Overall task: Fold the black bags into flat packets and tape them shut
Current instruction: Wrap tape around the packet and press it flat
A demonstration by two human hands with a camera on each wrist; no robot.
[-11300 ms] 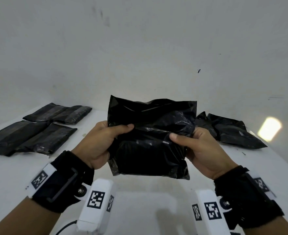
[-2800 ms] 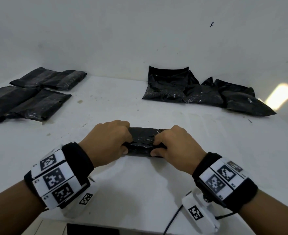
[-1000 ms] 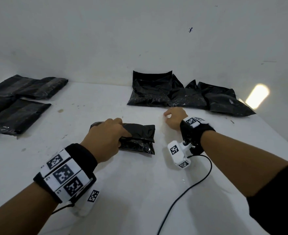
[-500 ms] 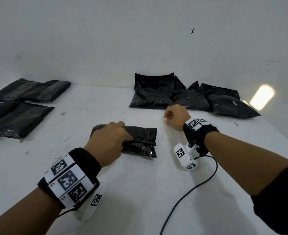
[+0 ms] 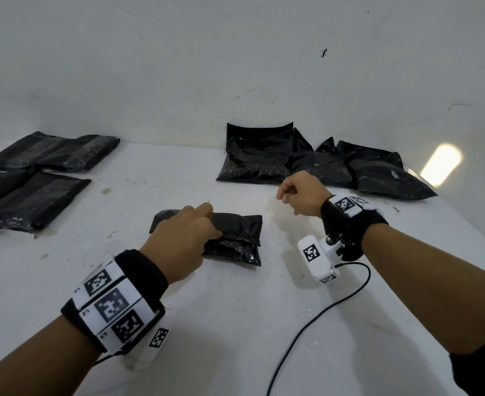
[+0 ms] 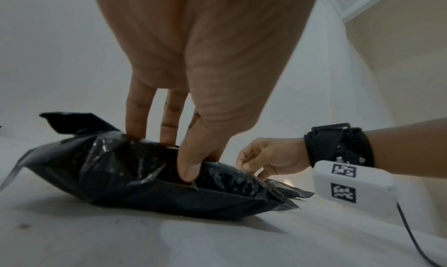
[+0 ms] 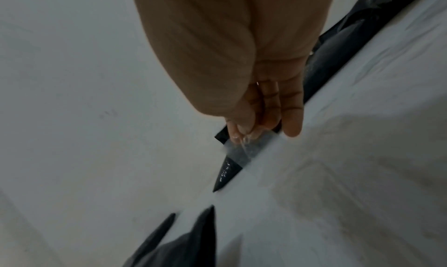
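A folded black bag (image 5: 235,238) (image 6: 135,175) lies on the white table (image 5: 235,324) in front of me. My left hand (image 5: 207,221) (image 6: 174,152) grips its top fold, thumb on the near side and fingers behind. My right hand (image 5: 285,194) (image 6: 249,164) (image 7: 249,129) hovers just beyond the bag's right end, close to the tabletop. Its thumb and fingertips pinch a strip of clear tape (image 7: 244,150), seen plainly only in the right wrist view.
A pile of loose black bags (image 5: 321,164) leans against the back wall at the right. Flat black packets (image 5: 35,178) lie at the far left. A black cable (image 5: 321,310) trails across the table under my right forearm.
Since both hands pressed the fold, my right hand has left the bag and gone to the table beyond its right end. It has barely moved in the last second. My left hand keeps its hold.
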